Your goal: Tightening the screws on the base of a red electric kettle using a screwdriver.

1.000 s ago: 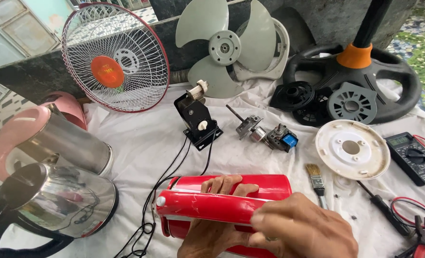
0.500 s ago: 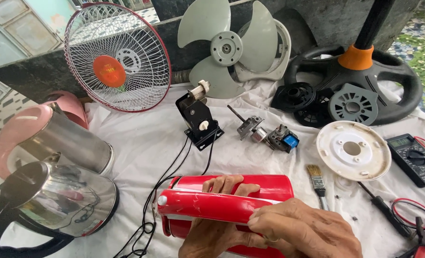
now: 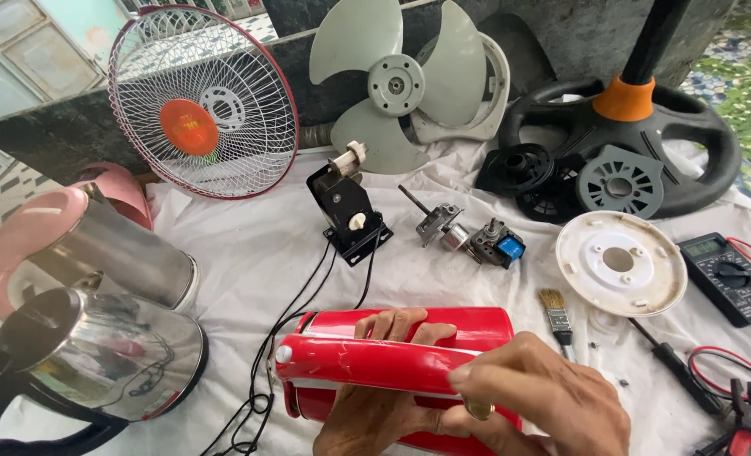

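- Right now the person is gripping a red cylindrical housing (image 3: 409, 359) with both hands, low in the middle of the white cloth (image 3: 249, 253).
- The left hand (image 3: 375, 414) is cupping it from underneath, its fingers (image 3: 392, 323) curling up over the far side and pressing on the red shell.
- The right hand (image 3: 544, 401) is lying over the near right end, closed on the housing's glossy lid strip; a ring is showing on one finger.
- So the two hands are sitting close together, both clamped on the same red part.
- Black cables (image 3: 308, 295) are running from just left of the left hand up to a black switch box (image 3: 346, 211) lying beyond the hands.
- A small motor (image 3: 468, 236) with a blue piece is resting further out, above the right hand.
- A paintbrush (image 3: 557, 312) is lying just to the right of the housing, with a white round plate (image 3: 620, 262) beyond it.
- A multimeter (image 3: 730, 274) is sitting far out to the right, with a screwdriver (image 3: 675, 367) lying nearer the right hand and red-handled pliers (image 3: 747, 418) beside it.
- Two steel kettles (image 3: 97, 338) are standing well to the left of the left hand.
- A wire fan guard (image 3: 202, 101), a pale fan blade (image 3: 401, 84) and a black fan base (image 3: 645, 143) are leaning or lying at the far edge.
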